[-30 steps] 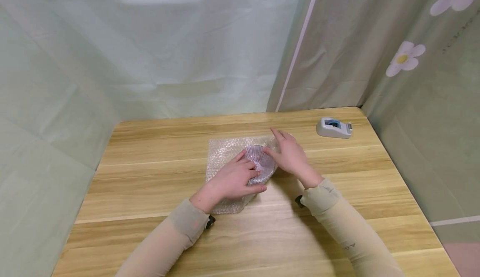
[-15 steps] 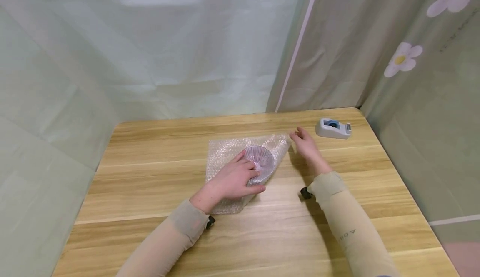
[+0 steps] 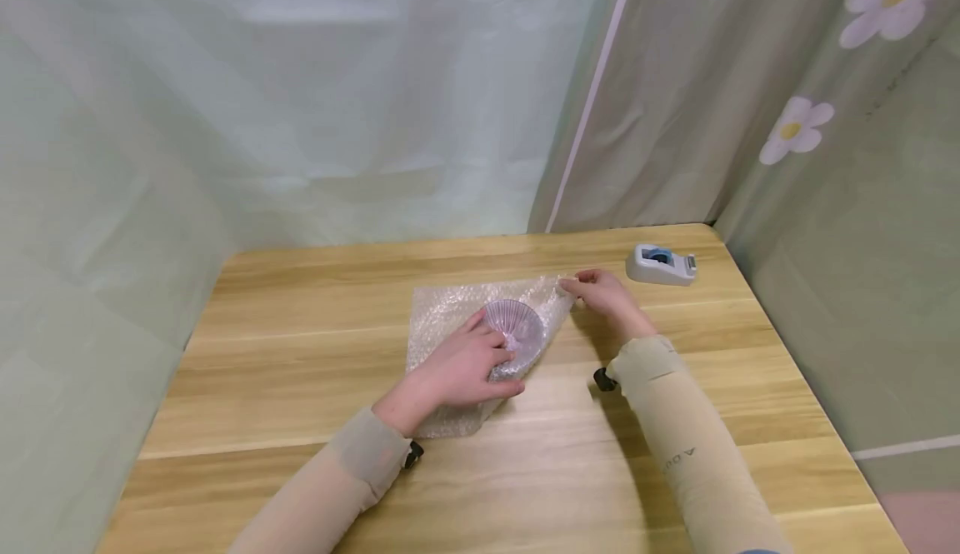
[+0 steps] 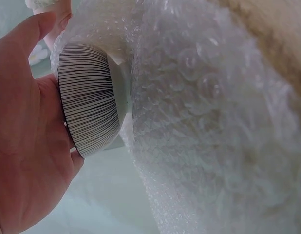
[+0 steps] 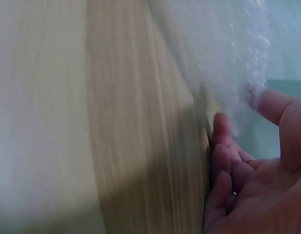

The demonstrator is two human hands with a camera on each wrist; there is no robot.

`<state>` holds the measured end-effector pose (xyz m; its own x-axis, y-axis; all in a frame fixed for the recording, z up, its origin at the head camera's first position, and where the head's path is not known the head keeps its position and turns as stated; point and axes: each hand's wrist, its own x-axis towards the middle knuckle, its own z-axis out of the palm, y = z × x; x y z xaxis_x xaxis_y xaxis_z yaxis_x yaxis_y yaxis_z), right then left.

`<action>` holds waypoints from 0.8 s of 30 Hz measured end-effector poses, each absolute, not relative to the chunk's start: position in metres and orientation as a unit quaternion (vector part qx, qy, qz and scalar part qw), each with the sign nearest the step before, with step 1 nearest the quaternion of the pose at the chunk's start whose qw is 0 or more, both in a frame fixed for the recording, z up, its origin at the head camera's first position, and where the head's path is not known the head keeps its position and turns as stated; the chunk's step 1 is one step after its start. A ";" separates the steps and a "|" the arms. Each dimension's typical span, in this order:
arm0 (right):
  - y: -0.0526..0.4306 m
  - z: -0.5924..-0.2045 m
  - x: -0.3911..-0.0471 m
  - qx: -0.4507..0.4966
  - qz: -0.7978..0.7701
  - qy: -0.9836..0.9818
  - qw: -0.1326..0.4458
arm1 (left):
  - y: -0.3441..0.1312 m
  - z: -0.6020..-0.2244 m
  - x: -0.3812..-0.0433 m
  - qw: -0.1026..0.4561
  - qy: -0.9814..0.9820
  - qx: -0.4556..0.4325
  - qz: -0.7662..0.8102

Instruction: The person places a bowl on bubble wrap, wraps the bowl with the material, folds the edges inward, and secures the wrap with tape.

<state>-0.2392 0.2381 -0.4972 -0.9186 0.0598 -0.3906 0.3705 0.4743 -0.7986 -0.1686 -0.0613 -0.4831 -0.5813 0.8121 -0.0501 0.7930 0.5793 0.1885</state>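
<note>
A small bowl with dark stripes (image 4: 89, 97) sits on a sheet of bubble wrap (image 3: 442, 312), whose right side is folded up against the bowl's near right side. My left hand (image 3: 457, 362) rests over the bowl's left part, with fingers reaching inside it and the thumb apart. In the left wrist view, the palm of that left hand (image 4: 28, 126) faces the rim and hides the fingertips. My right hand (image 3: 603, 296) pinches the far right corner of the wrap. Thumb and fingers of that right hand (image 5: 257, 170) meet the sheet's edge in the right wrist view.
A grey tape dispenser (image 3: 660, 266) with a blue-rimmed roll stands near the table's far right corner, beyond my right hand. The wooden table (image 3: 285, 387) runs back to hanging curtains (image 3: 375, 121) behind and at both sides.
My right hand has left the bowl's right rim, moved out to the right, and now pinches the wrap's far right corner. The left hand stays on the bowl.
</note>
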 end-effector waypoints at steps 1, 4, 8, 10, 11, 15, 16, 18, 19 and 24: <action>0.236 -0.498 -0.239 0.133 -0.495 0.844 0.155 | -0.062 -0.484 -0.168 0.067 0.886 0.452 0.075; 0.232 -0.500 -0.237 0.150 -0.496 0.843 0.144 | -0.062 -0.486 -0.166 0.067 0.886 0.451 0.081; 0.233 -0.501 -0.237 0.159 -0.503 0.840 0.127 | -0.062 -0.487 -0.166 0.059 0.887 0.451 0.080; 0.233 -0.502 -0.237 0.160 -0.514 0.834 0.121 | -0.062 -0.487 -0.167 0.054 0.888 0.452 0.073; 0.234 -0.502 -0.237 0.159 -0.519 0.831 0.119 | -0.062 -0.487 -0.168 0.054 0.888 0.452 0.072; 0.234 -0.503 -0.237 0.151 -0.546 0.815 0.120 | -0.061 -0.485 -0.170 0.056 0.888 0.452 0.071; 0.234 -0.503 -0.237 0.149 -0.551 0.812 0.121 | -0.061 -0.485 -0.170 0.058 0.887 0.452 0.073; 0.235 -0.503 -0.238 0.144 -0.551 0.812 0.124 | -0.061 -0.484 -0.170 0.059 0.887 0.452 0.076; 0.235 -0.503 -0.238 0.142 -0.551 0.813 0.127 | -0.061 -0.484 -0.170 0.060 0.887 0.452 0.076; 0.240 -0.502 -0.239 0.117 -0.534 0.825 0.143 | -0.060 -0.485 -0.170 0.063 0.887 0.451 0.077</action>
